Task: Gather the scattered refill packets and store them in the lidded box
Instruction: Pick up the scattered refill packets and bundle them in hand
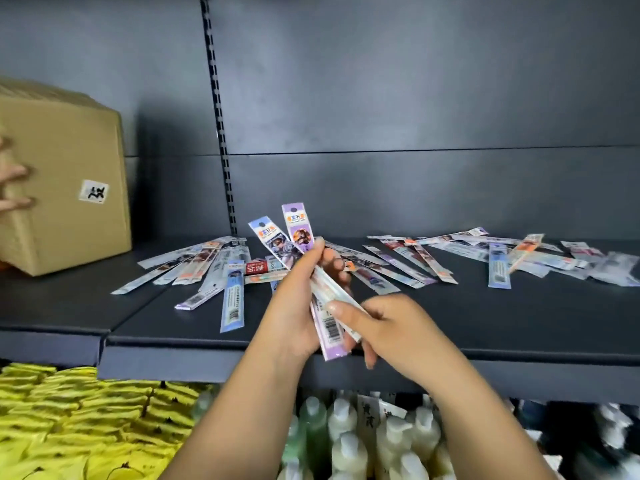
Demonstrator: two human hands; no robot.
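My left hand (294, 306) grips a small bundle of refill packets (298, 230) around its middle, above the shelf's front. The bundle fans out upward, with a purple packet and a blue one on top. My right hand (384, 327) pinches the bundle's lower end near a barcode. Several more long thin packets lie scattered on the dark shelf, one group at the left (207, 268) and another at the right (519, 258). A brown cardboard box (69, 188) with a small white sticker stands at the shelf's far left, its top closed.
Another person's fingers (14, 188) touch the box's left side at the frame edge. The dark shelf (485, 317) has a grey back panel and a slotted upright (221, 133). Below it lie yellow packs (69, 427) and several pale bottles (363, 441).
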